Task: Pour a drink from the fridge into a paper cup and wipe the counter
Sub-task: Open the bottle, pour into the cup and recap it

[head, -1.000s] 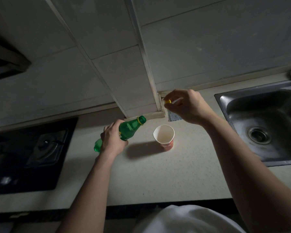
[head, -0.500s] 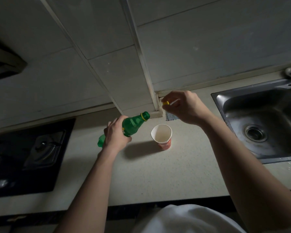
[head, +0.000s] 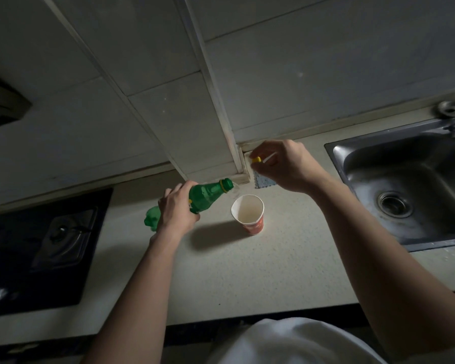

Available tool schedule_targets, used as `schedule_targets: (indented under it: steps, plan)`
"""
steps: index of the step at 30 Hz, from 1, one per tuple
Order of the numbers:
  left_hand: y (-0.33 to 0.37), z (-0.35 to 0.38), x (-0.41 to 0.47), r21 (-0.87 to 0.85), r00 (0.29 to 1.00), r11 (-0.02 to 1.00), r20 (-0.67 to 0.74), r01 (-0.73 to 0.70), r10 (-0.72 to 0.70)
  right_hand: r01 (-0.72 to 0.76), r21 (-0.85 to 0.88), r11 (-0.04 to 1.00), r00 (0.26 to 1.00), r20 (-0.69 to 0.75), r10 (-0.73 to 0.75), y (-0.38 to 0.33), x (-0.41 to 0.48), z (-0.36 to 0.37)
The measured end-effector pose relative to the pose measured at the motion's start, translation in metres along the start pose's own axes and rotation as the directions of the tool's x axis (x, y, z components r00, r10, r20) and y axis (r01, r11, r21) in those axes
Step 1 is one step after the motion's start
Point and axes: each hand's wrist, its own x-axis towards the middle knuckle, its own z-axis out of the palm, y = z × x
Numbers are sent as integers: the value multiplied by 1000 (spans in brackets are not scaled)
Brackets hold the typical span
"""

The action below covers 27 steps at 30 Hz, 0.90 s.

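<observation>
**Q:** Report the layout, largest item first.

**A:** The pale speckled table [head: 273,271] runs between the black gas hob [head: 37,245] on my left and the stainless steel sink [head: 378,164] on my right. The green plastic bottle [head: 208,193] is held above the table, tipped with its mouth towards the red paper cup with a white interior [head: 248,212]. The cup stands upright on the table, just beside the mouth and below it. A small blue square cloth [head: 263,181] lies by the wall behind the cup. The yellow screw cap [head: 256,159] is the smallest item.

**Q:** State of the fingers?

**A:** On my left hand [head: 176,208], the fingers are wrapped round the bottle's middle. On my right hand [head: 286,166], the fingers pinch the yellow cap in the air over the cloth, apart from the bottle.

**Q:** Step in hand?

**A:** Pouring, by my judgement. Something clear and blurred shows at the mouth, above the cup's rim, and it looks like drink leaving the bottle. I cannot read a fill level.

**Q:** Next move?

**A:** Hold the mouth over the opening, raise the tilt gradually and stop short of the rim. The cup is light and unbraced, so a knock from the neck could tip it. Then right the bottle, refit the cap and take the cloth for the wipe.
</observation>
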Motion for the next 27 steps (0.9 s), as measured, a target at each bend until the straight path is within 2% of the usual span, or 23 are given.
schedule_targets:
  steps: [27]
  plan:
    - [-22, -9, -6, 48, 998, 998, -35, 46, -44, 31, -32, 999, 999, 11, -30, -6, 7, 8]
